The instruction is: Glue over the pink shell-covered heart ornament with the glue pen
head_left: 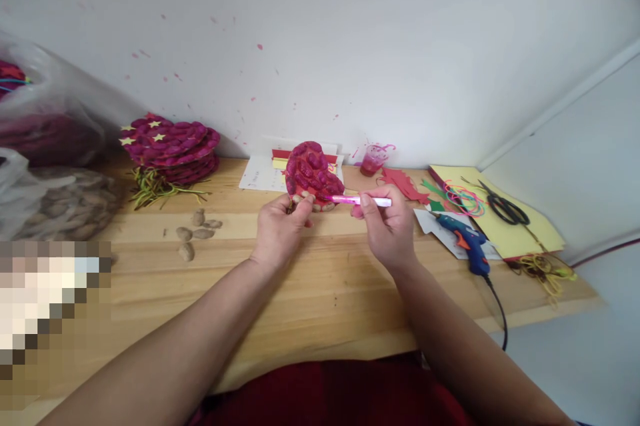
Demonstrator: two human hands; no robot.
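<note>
My left hand (281, 229) pinches the lower left edge of a round disc covered in peanuts (311, 169), tilted up above the table. Most of its peanuts are wet magenta; a few along the bottom edge are still pale tan. In my right hand (390, 226) is a white-handled paintbrush (360, 201), gripped between thumb and fingers. Its pink-stained tip points left and meets the disc's lower right part. A small clear cup of magenta paint (373, 161) stands behind, near the wall.
Stacked magenta peanut discs with yellow stars (175, 146) stand at left, beside bags of peanuts (75, 203). Loose peanuts (193, 233) lie nearer. At right are a blue glue gun (470, 246) with its cord, black scissors (505, 206), red paper scraps (405, 185) and yellow sheets (540, 236).
</note>
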